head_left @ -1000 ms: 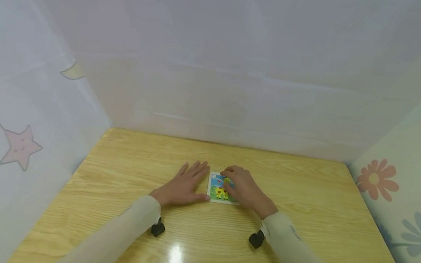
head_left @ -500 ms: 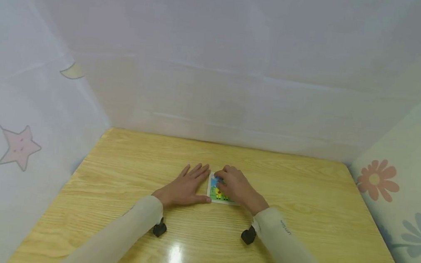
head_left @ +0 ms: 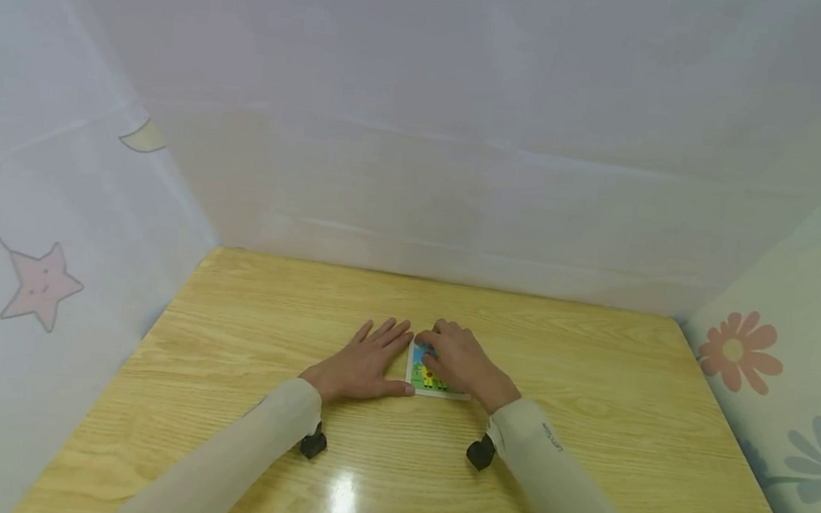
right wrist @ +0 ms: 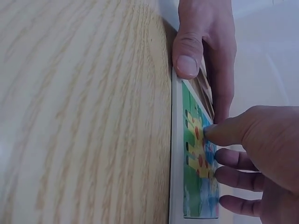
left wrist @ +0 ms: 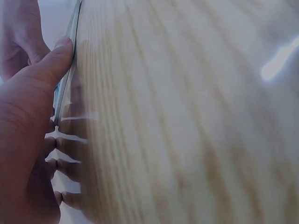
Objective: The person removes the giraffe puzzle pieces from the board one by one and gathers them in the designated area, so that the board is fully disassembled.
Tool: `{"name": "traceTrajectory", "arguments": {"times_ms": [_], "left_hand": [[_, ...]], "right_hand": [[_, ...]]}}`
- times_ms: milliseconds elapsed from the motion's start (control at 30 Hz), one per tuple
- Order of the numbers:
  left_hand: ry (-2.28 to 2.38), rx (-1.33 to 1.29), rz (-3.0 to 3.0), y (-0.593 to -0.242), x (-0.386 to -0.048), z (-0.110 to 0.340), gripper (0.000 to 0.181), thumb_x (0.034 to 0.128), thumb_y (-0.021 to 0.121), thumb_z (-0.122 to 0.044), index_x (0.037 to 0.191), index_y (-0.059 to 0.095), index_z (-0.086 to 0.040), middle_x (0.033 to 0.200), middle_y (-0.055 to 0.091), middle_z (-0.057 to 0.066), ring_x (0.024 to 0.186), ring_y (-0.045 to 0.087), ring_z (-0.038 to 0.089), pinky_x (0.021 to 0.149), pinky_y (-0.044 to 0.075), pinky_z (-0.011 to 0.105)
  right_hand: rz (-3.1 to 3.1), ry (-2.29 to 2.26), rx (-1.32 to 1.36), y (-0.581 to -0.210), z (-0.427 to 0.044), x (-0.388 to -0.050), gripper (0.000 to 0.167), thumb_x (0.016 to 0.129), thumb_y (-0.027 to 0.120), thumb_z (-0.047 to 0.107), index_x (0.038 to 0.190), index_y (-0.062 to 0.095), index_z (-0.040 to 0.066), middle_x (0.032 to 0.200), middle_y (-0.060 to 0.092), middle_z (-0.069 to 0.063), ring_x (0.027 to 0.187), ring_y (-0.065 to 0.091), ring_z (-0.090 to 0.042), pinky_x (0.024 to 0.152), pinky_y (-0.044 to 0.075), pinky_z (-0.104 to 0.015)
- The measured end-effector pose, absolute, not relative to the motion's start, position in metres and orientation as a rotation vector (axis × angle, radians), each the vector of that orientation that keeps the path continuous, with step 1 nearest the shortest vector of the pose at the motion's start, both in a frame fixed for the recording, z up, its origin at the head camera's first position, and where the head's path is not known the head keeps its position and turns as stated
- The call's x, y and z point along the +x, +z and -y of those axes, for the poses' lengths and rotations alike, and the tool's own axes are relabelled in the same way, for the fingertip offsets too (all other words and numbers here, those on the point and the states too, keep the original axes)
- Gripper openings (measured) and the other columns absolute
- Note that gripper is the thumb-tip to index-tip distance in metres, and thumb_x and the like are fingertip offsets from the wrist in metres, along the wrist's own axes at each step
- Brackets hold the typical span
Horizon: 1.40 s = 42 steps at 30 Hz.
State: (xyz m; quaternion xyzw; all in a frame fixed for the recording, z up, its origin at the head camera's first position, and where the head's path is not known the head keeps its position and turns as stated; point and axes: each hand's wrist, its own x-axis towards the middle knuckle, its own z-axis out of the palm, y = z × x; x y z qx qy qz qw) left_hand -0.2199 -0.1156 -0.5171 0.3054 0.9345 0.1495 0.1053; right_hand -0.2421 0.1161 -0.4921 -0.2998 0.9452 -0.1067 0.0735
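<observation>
A small flat square board with a white border (head_left: 416, 381) lies on the table, its printed picture showing a yellow giraffe with red spots. Spread along the board's left side, my left hand (head_left: 364, 366) rests palm down, its thumb on the near left corner. My right hand (head_left: 463, 367) arches over the right part and covers much of the picture. In the right wrist view, the thumb and bent fingertips of the right hand (right wrist: 275, 149) touch the picture (right wrist: 194, 186). Beneath those fingers the surface is partly hidden.
The wooden table (head_left: 290, 295) has a light patch of glare near its front. Pale cloth walls (head_left: 416, 192) stand behind and at both sides. A black wrist device (head_left: 314, 442) hangs under each sleeve.
My right hand has moved left and farther over the picture, covering the giraffe's upper part. My left hand has stayed nearly still.
</observation>
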Motion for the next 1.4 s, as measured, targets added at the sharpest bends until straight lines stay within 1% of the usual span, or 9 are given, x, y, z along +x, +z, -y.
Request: {"name": "traceTrajectory", "arguments": {"times_ms": [167,333,733,900,1000,1133,1200,1267,1400], "left_hand": [[0.427,0.894,-2.750,-0.5146,-0.2204,0.1155,0.102,0.0993,0.053,-0.076,0.172,0.022,-0.012,0.182,0.011,0.008,0.170,0.009,0.036,0.136,0.008,0.065],[0.403,0.887,-2.758,-0.5151,-0.2210,0.1155,0.102,0.0986,0.052,-0.078,0.172,0.022,-0.013,0.182,0.012,0.007,0.170,0.010,0.034,0.136,0.009,0.064],[0.400,0.870,-2.767,-0.5140,-0.2220,0.1128,0.102,0.0984,0.053,-0.078,0.173,0.019,-0.016,0.182,0.011,0.005,0.170,0.008,0.031,0.137,0.007,0.062],[0.365,0.868,-2.768,-0.5135,-0.2221,0.1127,0.103,0.0981,0.050,-0.080,0.173,0.019,-0.016,0.182,0.010,0.005,0.170,0.008,0.030,0.137,0.009,0.062],[0.344,0.869,-2.767,-0.5148,-0.2223,0.1127,0.103,0.0980,0.049,-0.080,0.173,0.020,-0.015,0.183,0.009,0.005,0.170,0.007,0.030,0.137,0.010,0.062],[0.345,0.874,-2.767,-0.5169,-0.2222,0.1127,0.104,0.0980,0.049,-0.080,0.173,0.020,-0.015,0.183,0.009,0.005,0.170,0.007,0.031,0.137,0.010,0.062],[0.346,0.874,-2.769,-0.5171,-0.2216,0.1129,0.104,0.0980,0.049,-0.080,0.173,0.020,-0.015,0.183,0.009,0.005,0.170,0.008,0.031,0.137,0.010,0.062],[0.350,0.875,-2.768,-0.5169,-0.2208,0.1130,0.104,0.0980,0.050,-0.080,0.172,0.020,-0.014,0.183,0.009,0.006,0.170,0.008,0.032,0.137,0.009,0.062],[0.371,0.877,-2.762,-0.5149,-0.2196,0.1130,0.102,0.0981,0.052,-0.079,0.172,0.023,-0.015,0.182,0.011,0.006,0.170,0.009,0.032,0.137,0.010,0.063]], "right_hand": [[-2.838,-0.261,-0.897,-0.4904,-0.1127,-0.2433,0.041,0.107,0.067,0.026,0.148,0.064,0.018,0.120,0.063,-0.004,0.098,0.055,-0.019,0.094,0.054,-0.048],[-2.847,-0.231,-0.899,-0.4892,-0.1113,-0.2432,0.040,0.108,0.066,0.026,0.148,0.064,0.019,0.122,0.063,-0.005,0.101,0.058,-0.020,0.097,0.055,-0.051],[-2.869,-0.316,-0.942,-0.4884,-0.1149,-0.2438,0.037,0.106,0.069,0.022,0.143,0.065,0.018,0.124,0.060,-0.008,0.092,0.056,-0.019,0.087,0.052,-0.042],[-2.867,-0.380,-0.951,-0.4890,-0.1160,-0.2445,0.035,0.104,0.072,0.022,0.137,0.066,0.015,0.127,0.062,-0.007,0.099,0.059,-0.021,0.090,0.054,-0.044],[-2.876,-0.404,-0.943,-0.4897,-0.1159,-0.2447,0.038,0.103,0.073,0.023,0.138,0.064,0.012,0.126,0.064,-0.006,0.101,0.060,-0.020,0.091,0.055,-0.042],[-2.894,-0.439,-0.915,-0.4912,-0.1157,-0.2436,0.043,0.102,0.075,0.023,0.141,0.063,0.011,0.123,0.063,-0.006,0.093,0.057,-0.016,0.085,0.054,-0.037],[-2.897,-0.476,-0.902,-0.4917,-0.1153,-0.2425,0.039,0.102,0.074,0.021,0.139,0.065,0.011,0.121,0.062,-0.006,0.090,0.055,-0.014,0.083,0.055,-0.035],[-2.889,-0.540,-0.886,-0.4909,-0.1147,-0.2409,0.031,0.104,0.072,0.019,0.133,0.069,0.011,0.119,0.062,-0.005,0.089,0.055,-0.012,0.083,0.056,-0.034],[-2.842,-0.658,-0.865,-0.4871,-0.1128,-0.2373,0.019,0.107,0.066,0.017,0.125,0.072,0.011,0.113,0.063,-0.002,0.091,0.058,-0.011,0.087,0.057,-0.035]]}}
